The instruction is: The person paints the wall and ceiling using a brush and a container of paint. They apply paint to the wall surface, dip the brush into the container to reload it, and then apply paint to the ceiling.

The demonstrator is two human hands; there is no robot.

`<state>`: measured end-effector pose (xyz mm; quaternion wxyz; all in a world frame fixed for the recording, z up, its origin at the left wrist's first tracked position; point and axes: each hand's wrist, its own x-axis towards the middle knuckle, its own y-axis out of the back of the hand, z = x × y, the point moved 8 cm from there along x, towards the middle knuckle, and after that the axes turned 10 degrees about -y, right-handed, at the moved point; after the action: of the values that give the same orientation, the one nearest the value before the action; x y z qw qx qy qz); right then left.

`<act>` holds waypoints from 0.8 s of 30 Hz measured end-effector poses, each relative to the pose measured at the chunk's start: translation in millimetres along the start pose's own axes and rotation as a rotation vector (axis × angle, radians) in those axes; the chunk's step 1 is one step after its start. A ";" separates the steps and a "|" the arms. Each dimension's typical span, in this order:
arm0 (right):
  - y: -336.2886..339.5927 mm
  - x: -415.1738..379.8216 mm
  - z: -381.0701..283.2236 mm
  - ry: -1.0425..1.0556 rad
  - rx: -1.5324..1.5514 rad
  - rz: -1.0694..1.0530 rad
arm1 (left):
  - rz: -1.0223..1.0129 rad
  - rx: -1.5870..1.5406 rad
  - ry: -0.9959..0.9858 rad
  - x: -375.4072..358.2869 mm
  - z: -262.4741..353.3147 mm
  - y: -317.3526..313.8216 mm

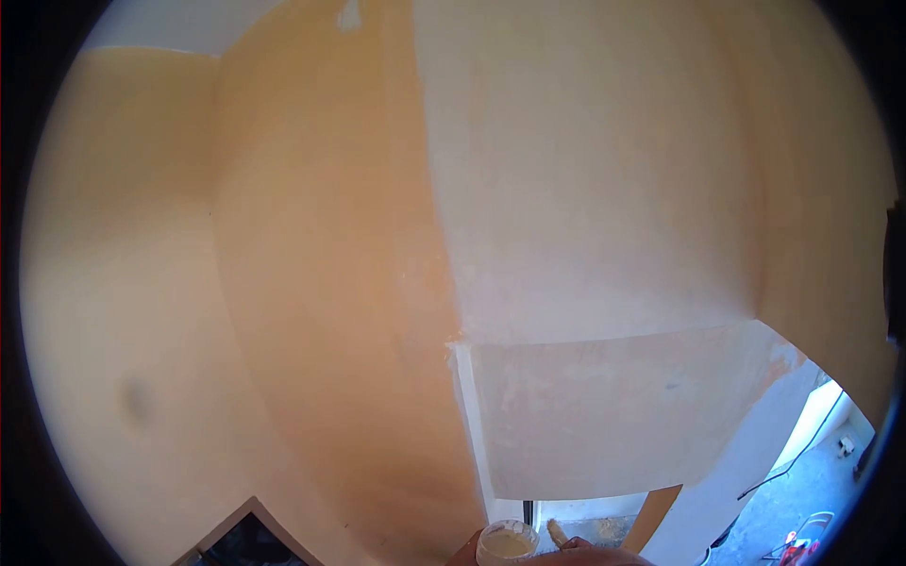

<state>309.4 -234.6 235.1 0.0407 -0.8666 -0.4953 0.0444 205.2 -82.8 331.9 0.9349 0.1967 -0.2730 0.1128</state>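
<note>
At the bottom edge, my left hand [462, 552] is closed around the side of a small round tub [508, 543] of pale, creamy paint, its rim smeared white. Just right of the tub, only part of my right hand [583, 544] shows. Its fingers are curled, and a short tan tip, which looks like a paintbrush [557, 534], sticks out from them. The handle is hidden. Both hands are low, in front of the wall. An orange painted wall [349, 283] meets a paler section [595, 170] along a vertical edge.
Below the pale wall is a recessed panel [604, 415] with patchy paint. A brown wooden piece [653, 519] slants beneath it. A dark framed opening [250, 542] is at lower left. At lower right, a dark cable [788, 464] and a red object [796, 547] are near the floor.
</note>
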 end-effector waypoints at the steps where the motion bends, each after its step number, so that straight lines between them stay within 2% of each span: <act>1: -3.0 -5.4 -11.8 0.008 0.004 0.009 | -0.007 0.010 0.000 2.4 -1.3 -0.9; 7: -5.4 -20.7 -50.5 -0.230 -0.048 0.164 | -0.026 0.044 0.012 15.3 -16.6 -13.1; 13: 4.6 -27.5 -43.2 -0.106 -0.216 0.385 | 0.015 0.018 0.128 -31.5 -57.0 -34.9; 14: 0.1 -33.0 -52.2 -0.046 -0.290 0.361 | 0.030 -0.001 0.161 -46.1 -62.6 -42.1; 16: -1.6 -36.0 -46.9 -0.218 -0.288 0.379 | 0.067 -0.038 0.188 -67.6 -75.5 -56.5; 18: -7.4 -39.7 -45.8 -0.218 -0.073 0.307 | 0.106 -0.053 0.217 -63.5 -59.1 -55.6; 20: -5.7 -38.0 -52.3 -0.078 -0.389 0.327 | 0.108 -0.013 0.147 -63.4 -49.1 -51.8; 21: -5.5 -38.8 -52.8 -0.161 -0.357 0.326 | 0.093 0.082 0.121 -61.3 -45.0 -51.6; 24: -10.1 -31.8 -34.9 -0.383 -0.268 0.254 | 0.129 0.074 0.089 -68.3 -42.4 -45.1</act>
<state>288.8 -257.8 272.1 -0.1749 -0.8953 -0.3827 0.1462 183.0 -112.1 247.4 0.9290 0.2077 -0.2390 0.1914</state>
